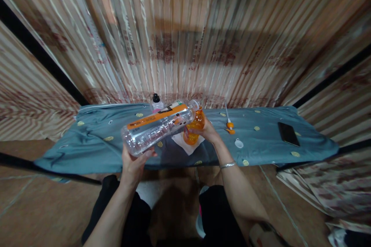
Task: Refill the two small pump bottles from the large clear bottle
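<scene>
My left hand is closed round the base end of a large clear plastic bottle with an orange and grey label. This bottle is tilted, its mouth to the right and higher than its base. The mouth lies at the open top of an orange bottle; whether the two touch I cannot tell. Wrapped round the orange bottle's right side is my right hand. Beneath the orange bottle lies a white tissue. To the right rests an orange pump top with a thin tube, near a white cap.
A blue-green patterned cloth covers the narrow table. Behind the clear bottle stands a small bottle with a black cap. A black phone lies at the right. Striped curtains hang behind, and dark poles slope at the sides.
</scene>
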{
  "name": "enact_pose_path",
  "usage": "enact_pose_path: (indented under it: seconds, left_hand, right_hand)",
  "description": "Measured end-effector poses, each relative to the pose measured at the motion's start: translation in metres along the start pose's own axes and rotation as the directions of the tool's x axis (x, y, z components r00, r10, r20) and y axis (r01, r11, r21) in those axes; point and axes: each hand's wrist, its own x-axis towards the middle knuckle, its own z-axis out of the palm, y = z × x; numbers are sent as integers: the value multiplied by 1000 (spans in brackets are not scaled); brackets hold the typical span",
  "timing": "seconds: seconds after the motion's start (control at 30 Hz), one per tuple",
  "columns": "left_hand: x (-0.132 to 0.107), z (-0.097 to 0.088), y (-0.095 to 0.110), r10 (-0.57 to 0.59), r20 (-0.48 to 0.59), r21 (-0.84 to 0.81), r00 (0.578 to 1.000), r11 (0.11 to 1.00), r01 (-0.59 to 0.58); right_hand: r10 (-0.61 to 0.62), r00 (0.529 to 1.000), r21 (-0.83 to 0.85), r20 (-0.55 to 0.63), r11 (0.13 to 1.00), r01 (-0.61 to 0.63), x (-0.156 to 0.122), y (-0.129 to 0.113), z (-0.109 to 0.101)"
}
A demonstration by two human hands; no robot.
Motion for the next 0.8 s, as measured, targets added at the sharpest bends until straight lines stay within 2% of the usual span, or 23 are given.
enact_pose_path:
  seconds: [0.17,0.33,0.63,0.8]
  left_hand:
    - [2,-1,2,-13,-16,65,1000,998,14]
    - [4,-1,-1,26,-47,70,999,997,-23]
    - [4,-3,-1,37,-73,80,997,996,-31]
    - [3,-4,1,53,-69,97,996,994,-46]
  right_hand:
    - [16,999,46,-29,999,-15,2,3,1]
    - [24,1000,56,6,998,-24,0,3,2]
    - [-12,1000,-56,6,998,12,-2,-4,1]
    - [-20,999,-43,27,999,21,-1,-3,3]
